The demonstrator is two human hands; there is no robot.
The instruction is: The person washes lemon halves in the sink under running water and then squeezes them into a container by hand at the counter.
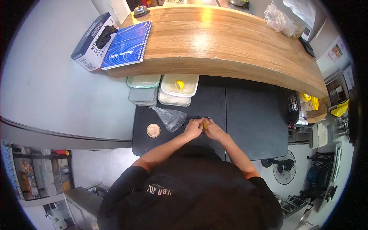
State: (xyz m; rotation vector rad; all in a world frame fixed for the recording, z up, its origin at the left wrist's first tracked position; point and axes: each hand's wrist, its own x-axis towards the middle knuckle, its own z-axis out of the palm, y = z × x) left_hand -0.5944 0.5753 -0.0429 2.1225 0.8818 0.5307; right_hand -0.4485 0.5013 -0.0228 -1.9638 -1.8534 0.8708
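Observation:
My left hand (194, 127) and my right hand (214, 130) meet over the black table near its front edge, fingers curled in. Between them shows a small yellow piece (204, 125), which looks like lemon, and both hands close on it. Just beyond the fingertips is the pale curved rim (206, 117) of something mostly hidden by the hands. A clear plastic bag (171, 119) lies left of my left hand. Farther back, a cut lemon half (179, 84) rests on a white lidded container (193, 86).
A round wooden disc (153, 130) lies at the table's left. Stacked containers (143, 96) stand behind it. Over the table's back edge runs a wooden counter (214, 42) with a blue notebook (128, 46), a glove box (94, 42) and a bell (141, 10). A fan (284, 167) stands at right.

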